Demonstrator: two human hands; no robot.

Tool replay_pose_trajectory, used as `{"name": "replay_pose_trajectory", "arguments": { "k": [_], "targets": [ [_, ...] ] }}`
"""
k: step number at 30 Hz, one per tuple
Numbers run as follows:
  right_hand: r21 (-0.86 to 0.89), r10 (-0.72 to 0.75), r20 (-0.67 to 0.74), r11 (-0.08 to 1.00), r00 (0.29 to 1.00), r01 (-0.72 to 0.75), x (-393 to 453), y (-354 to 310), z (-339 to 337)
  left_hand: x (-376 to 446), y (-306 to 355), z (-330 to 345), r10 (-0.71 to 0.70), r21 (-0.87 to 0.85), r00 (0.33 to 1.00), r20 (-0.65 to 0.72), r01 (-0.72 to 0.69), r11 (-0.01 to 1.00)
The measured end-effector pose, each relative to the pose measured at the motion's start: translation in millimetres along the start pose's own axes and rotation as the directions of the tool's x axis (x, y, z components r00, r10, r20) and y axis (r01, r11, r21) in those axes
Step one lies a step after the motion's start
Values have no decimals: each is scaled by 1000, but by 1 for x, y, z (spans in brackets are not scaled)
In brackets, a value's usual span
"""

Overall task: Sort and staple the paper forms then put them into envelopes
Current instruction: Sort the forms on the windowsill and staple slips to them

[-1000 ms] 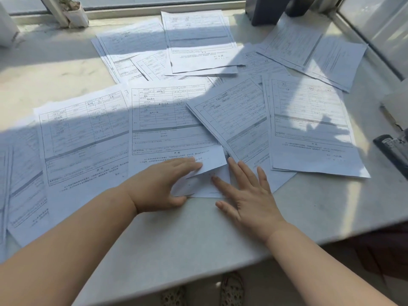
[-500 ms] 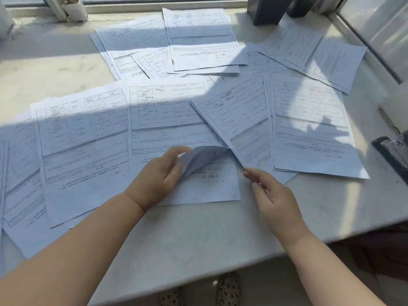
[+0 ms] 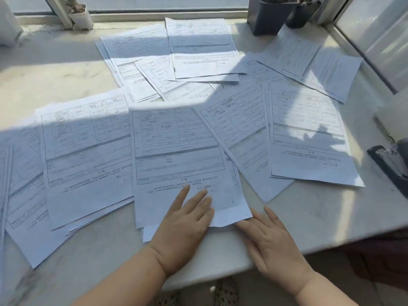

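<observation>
- Pale marble-like counter (image 3: 66, 74) runs under a window frame (image 3: 154, 13), part sunlit and part in shadow, with its near edge at the bottom right.
- Printed paper forms (image 3: 88, 140) are spread over most of it in overlapping sheets and small piles; an exact count cannot be made, but well over ten sheets show.
- Each sheet carries a ruled table and lines of small print; none of the writing is sharp enough to read.
- One form (image 3: 176, 151) lies front and centre on top of another sheet, its lower edge near the counter's edge.
- Left hand (image 3: 183, 226) lies flat on that form's lower part, fingers straight and slightly spread, gripping nothing.
- Right hand (image 3: 271, 241) rests just beside the form's lower right corner, fingers straight, fingertips touching the paper edge.
- Dark stapler (image 3: 388, 166) sits at the right edge, partly cut off.
- Two dark plant pots (image 3: 271, 16) stand at the back right; one white pot (image 3: 80, 17) stands at the back left.
</observation>
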State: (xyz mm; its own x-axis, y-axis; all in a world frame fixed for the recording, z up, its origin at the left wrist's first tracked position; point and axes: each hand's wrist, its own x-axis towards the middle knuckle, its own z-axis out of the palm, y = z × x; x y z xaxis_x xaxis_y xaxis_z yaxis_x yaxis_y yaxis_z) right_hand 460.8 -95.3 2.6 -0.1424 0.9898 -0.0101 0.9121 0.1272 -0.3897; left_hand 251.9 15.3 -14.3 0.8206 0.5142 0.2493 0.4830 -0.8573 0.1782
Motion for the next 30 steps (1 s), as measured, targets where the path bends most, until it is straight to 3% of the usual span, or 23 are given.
{"name": "replay_pose_trajectory", "arguments": {
  "k": [8, 11, 14, 16, 19, 21, 24, 26, 28, 30],
  "targets": [
    [20, -133, -21, 991, 991, 133, -37, 4, 0, -28, 40, 2, -79, -152, 996, -41, 72, 986],
    [-6, -182, -124, 983, 975, 183, -48, 9, -5, -39, 48, 4, -77, -173, 996, -34, 70, 982],
    [178, -4, -289, 982, 957, 58, -43, 15, -20, -42, 50, 2, -65, -206, 998, 13, 66, 976],
    [277, 117, -316, 960, 941, -26, -23, 11, -28, -43, 49, -1, -76, -243, 995, 58, 88, 966],
    [286, 103, -278, 958, 955, -20, 22, -9, -21, -40, 47, -9, -72, -287, 991, 113, 102, 953],
    [293, 66, -197, 956, 978, -6, 52, -30, -10, -43, 41, -17, -190, -344, 980, 53, 196, 918],
    [194, -41, -43, 980, 998, 49, 84, -62, 9, -56, 9, -38, -501, -381, 863, -66, 442, 812],
    [79, -76, 107, 995, 991, 68, 93, -73, 22, -68, -24, -50, -607, -261, 791, -72, 573, 777],
    [-100, -72, 184, 991, 980, 91, 94, -71, 33, -72, -58, -63, -683, -85, 729, 28, 683, 725],
    [-181, -51, 227, 979, 973, 94, 86, -65, 37, -68, -84, -75, -730, 36, 648, 218, 742, 669]
  ]
}}
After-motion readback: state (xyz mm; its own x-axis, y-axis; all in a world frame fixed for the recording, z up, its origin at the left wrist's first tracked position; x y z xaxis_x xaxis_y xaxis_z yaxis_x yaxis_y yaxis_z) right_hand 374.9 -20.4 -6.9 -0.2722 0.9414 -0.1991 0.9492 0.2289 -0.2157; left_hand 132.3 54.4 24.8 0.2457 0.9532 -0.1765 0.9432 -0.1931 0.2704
